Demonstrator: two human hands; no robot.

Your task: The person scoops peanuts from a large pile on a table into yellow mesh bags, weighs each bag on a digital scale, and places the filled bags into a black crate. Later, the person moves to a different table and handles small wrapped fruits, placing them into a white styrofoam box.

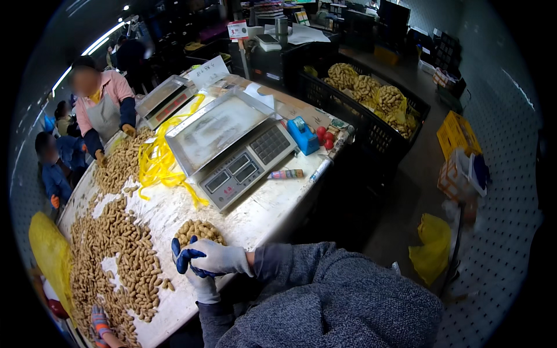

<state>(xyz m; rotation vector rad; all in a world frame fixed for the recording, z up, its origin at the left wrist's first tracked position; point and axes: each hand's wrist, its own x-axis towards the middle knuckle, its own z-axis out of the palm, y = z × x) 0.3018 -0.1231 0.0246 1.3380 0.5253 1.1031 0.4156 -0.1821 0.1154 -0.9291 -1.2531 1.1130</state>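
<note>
My right hand (pixel 219 256), in a white glove with blue fingers, lies over my left hand (pixel 198 278), gloved the same way. The two meet at the near edge of a bundle of peanuts (pixel 199 231) on the white table (pixel 248 217). Parts of the left hand are covered by the right, and what its fingers do is hard to see. Loose peanuts (pixel 126 252) spread over the left part of the table. Beyond the bundle stands a digital scale (pixel 248 161) with a bare metal tray, beside yellow net strips (pixel 161 161).
A blue tape dispenser (pixel 303 135), red balls (pixel 324 135) and a marker-like tube (pixel 286 174) sit right of the scale. A black crate (pixel 363 113) holds netted peanuts. One co-worker (pixel 102 104) handles peanuts across the table; another's gloved hand (pixel 100 321) is at lower left.
</note>
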